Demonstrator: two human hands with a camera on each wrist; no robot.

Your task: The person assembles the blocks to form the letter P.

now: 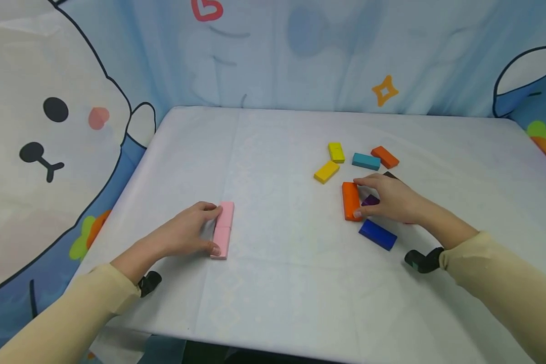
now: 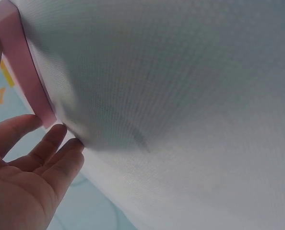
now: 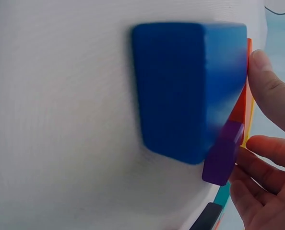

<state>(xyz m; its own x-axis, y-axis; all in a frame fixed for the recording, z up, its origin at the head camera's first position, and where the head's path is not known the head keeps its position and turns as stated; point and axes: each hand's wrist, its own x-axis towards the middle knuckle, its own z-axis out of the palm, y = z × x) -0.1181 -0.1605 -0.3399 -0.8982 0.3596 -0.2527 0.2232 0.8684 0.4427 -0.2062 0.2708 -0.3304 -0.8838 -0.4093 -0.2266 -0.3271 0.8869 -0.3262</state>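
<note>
On the left of the white table, two pink blocks [image 1: 226, 215] lie end to end. My left hand [image 1: 186, 233] pinches the row lengthwise, thumb at the near end and fingertips at the far end. In the left wrist view the pink row [image 2: 25, 67] rests on the cloth. Farther right, my right hand [image 1: 398, 199] grips an orange block [image 1: 350, 199] by its two ends. Under that palm sits a purple block [image 1: 370, 200], partly hidden. A blue block [image 1: 377, 234] lies just nearer than the right thumb and looms large in the right wrist view.
Beyond the right hand lie two yellow blocks [image 1: 326, 172], a teal block [image 1: 366, 161] and another orange block [image 1: 384, 156]. A dark block [image 1: 390, 175] is mostly covered by the right hand. A patterned blue curtain [image 1: 273, 55] hangs behind the table.
</note>
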